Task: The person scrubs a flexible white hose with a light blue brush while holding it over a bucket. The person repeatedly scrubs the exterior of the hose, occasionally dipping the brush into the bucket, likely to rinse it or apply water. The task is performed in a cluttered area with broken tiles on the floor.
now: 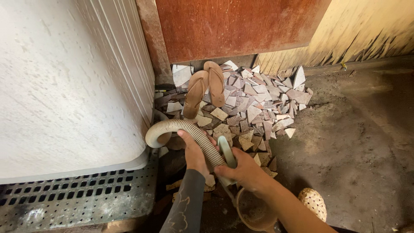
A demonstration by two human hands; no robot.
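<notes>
A ribbed beige drain hose curves out from the side of a large white appliance and bends down toward me. My left hand, in a dark patterned sleeve, grips the hose from below along its ribbed length. My right hand closes around the hose's smooth pale end piece. Just beneath that end sits a round brown pot on the floor.
A pair of tan flip-flops lies on a heap of broken tile pieces by a rust-red door. The appliance stands on a perforated metal grate. Bare dirty concrete floor spreads right. A woven shoe toe shows near the pot.
</notes>
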